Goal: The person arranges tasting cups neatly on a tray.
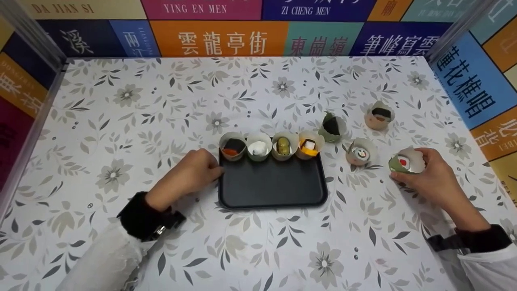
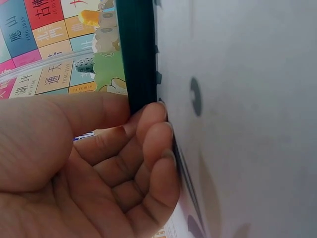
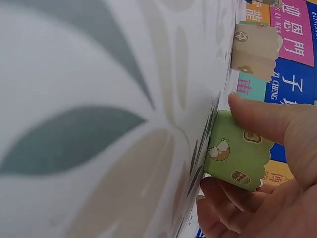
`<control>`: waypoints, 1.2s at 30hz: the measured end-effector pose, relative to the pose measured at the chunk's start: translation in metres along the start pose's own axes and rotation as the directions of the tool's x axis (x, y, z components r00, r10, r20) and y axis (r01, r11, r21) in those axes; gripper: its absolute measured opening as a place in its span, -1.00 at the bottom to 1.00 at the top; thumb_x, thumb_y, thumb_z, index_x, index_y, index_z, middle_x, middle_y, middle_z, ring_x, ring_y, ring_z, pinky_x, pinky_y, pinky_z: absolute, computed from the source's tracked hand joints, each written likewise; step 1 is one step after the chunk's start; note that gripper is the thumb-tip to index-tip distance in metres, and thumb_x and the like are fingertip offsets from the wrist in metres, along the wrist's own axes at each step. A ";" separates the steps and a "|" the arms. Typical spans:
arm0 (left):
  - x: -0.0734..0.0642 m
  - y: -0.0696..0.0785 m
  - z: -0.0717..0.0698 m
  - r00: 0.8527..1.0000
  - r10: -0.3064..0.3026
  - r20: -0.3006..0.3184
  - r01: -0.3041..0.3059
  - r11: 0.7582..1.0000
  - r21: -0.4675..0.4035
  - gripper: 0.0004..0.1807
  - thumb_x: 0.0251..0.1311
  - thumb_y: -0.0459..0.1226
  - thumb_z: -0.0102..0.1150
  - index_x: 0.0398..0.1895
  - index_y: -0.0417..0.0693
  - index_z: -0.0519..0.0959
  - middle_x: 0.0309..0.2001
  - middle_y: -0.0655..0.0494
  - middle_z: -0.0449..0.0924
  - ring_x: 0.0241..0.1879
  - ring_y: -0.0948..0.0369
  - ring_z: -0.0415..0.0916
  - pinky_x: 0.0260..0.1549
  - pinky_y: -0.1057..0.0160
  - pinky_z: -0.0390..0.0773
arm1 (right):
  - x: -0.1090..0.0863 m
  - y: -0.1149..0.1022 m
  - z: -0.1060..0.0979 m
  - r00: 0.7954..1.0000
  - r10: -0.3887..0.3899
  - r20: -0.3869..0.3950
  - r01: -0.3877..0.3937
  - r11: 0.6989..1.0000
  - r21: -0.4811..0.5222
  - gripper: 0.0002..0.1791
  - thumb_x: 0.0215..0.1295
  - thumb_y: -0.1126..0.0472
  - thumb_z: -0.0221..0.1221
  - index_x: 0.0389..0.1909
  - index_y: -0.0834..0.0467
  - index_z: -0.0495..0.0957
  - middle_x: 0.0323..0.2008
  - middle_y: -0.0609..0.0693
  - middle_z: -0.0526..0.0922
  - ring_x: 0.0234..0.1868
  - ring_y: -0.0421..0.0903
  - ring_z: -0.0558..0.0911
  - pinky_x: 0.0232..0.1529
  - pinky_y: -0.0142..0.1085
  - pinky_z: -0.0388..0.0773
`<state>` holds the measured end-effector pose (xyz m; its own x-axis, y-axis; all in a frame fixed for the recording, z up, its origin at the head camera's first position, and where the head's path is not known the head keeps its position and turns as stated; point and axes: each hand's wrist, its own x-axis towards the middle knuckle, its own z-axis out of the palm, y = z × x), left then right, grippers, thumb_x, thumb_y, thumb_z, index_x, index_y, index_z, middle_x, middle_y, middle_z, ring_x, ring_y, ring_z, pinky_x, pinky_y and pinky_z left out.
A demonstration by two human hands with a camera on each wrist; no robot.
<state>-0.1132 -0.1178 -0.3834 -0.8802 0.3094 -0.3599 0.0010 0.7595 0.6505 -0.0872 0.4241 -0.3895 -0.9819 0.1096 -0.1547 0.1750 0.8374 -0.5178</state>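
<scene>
A black rectangular tray (image 1: 274, 186) lies on the table with a row of several paper cups along its far side. At its left edge, my left hand (image 1: 190, 171) pinches the rim, thumb over it and fingers curled against its side in the left wrist view. Off to the right, my right hand (image 1: 434, 173) holds a green paper cup (image 3: 237, 151) between thumb and fingers. Inside that cup sits a white toy sushi roll (image 1: 404, 163) with a red centre. The held cup is close to the tabletop.
Beyond the tray's right side stand a paper cup with a white roll (image 1: 360, 153), a green cup with a dark triangular piece (image 1: 331, 127) and a beige cup with a dark-topped piece (image 1: 379, 116). Lettered panels (image 1: 222, 38) wall the flower-patterned table (image 1: 258, 250).
</scene>
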 end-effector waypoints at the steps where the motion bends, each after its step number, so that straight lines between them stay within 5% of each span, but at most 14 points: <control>1: 0.000 0.000 0.000 1.000 0.002 -0.002 -0.002 1.000 0.000 -0.58 0.44 -0.24 0.23 -0.67 -0.12 0.59 -0.66 0.15 0.43 -0.68 0.25 0.35 -0.64 0.29 0.34 | 0.000 0.000 0.000 1.000 0.002 -0.003 -0.002 1.000 0.000 0.07 0.22 -0.09 0.50 0.44 0.46 0.14 0.11 0.39 0.49 -0.03 0.20 0.54 -0.29 -0.47 0.40; 13: 0.000 0.000 0.000 1.000 0.013 -0.005 -0.013 1.000 0.013 -0.56 0.44 -0.24 0.23 -0.70 -0.08 0.58 -0.69 0.17 0.41 -0.67 0.24 0.36 -0.63 0.29 0.33 | -0.004 -0.009 -0.009 1.000 0.015 -0.014 -0.015 0.999 0.043 0.01 0.24 -0.06 0.49 0.46 0.37 0.17 0.14 0.30 0.49 -0.19 -0.11 0.52 -0.34 -0.47 0.48; 22: 0.000 0.001 0.001 1.000 0.010 -0.010 -0.009 1.000 0.015 -0.49 0.43 -0.23 0.23 -0.78 0.02 0.45 -0.70 0.20 0.36 -0.68 0.26 0.33 -0.64 0.29 0.30 | -0.017 -0.031 -0.013 0.992 -0.022 -0.126 0.031 0.997 0.069 -0.03 0.23 -0.02 0.50 0.48 0.28 0.19 0.22 0.25 0.43 -0.11 -0.14 0.47 -0.30 -0.60 0.38; 28: 0.000 0.001 0.000 1.000 0.003 -0.006 -0.003 1.000 0.015 -0.51 0.43 -0.23 0.23 -0.77 0.01 0.47 -0.70 0.19 0.37 -0.68 0.26 0.34 -0.63 0.29 0.31 | -0.027 -0.047 -0.008 0.969 -0.094 -0.230 0.120 0.987 0.104 -0.09 0.19 0.09 0.53 0.44 0.25 0.26 0.10 0.06 0.47 -0.18 -0.33 0.49 -0.31 -0.63 0.42; 36: 0.000 0.001 -0.001 1.000 -0.002 -0.006 0.002 1.000 0.015 -0.52 0.42 -0.24 0.22 -0.76 -0.01 0.49 -0.70 0.19 0.37 -0.67 0.25 0.35 -0.61 0.29 0.32 | -0.034 -0.067 -0.001 0.949 -0.207 -0.238 0.241 0.962 0.125 -0.13 0.17 0.24 0.53 0.45 0.23 0.30 0.05 0.00 0.52 -0.18 -0.37 0.52 -0.32 -0.65 0.45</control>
<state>-0.1134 -0.1171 -0.3821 -0.8832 0.3042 -0.3569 0.0065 0.7689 0.6394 -0.0656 0.3646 -0.3490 -0.9852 0.0583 0.1611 -0.0594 0.7656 -0.6405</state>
